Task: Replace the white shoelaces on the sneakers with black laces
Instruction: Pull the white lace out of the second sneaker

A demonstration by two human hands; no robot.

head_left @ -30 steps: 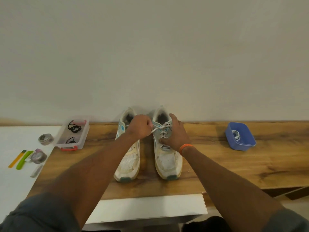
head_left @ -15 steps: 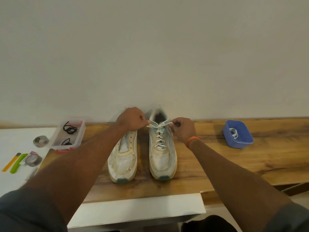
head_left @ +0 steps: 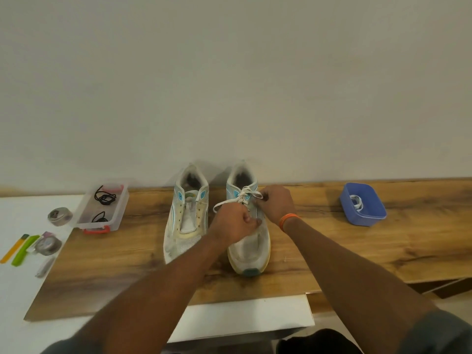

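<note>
**Unlacing the Right-Hand Sneaker: Lace Pull-Out**

Since half a second ago, both of my hands have dropped from the collar of the shoe toward its upper eyelets, and the lace ends no longer stretch out level between them.

My left hand [head_left: 236, 223] sits over the midfoot of the right-hand sneaker [head_left: 249, 226], its grip pinched together on one run of the white lace [head_left: 245, 196], which arcs up from it to the top eyelets. My right hand [head_left: 277, 205] is beside the collar, fingertips pressed on the other end of the same lace. The left-hand sneaker [head_left: 186, 215] stands just beside it, already without a lace. Both rest on the worktop [head_left: 332, 246].

Handling notes:
- The lace is light, limp and flat — it will follow any pull but may snag at an eyelet. I judge it best taken close to the eyelet, one crossing at a time.
- The shoe is light enough to slide; one hand should steady it.

Black laces [head_left: 104, 198] wait in the clear tray [head_left: 116, 221] to the left — a removed white lace seems to lie in the blue tub [head_left: 367, 218].
</note>
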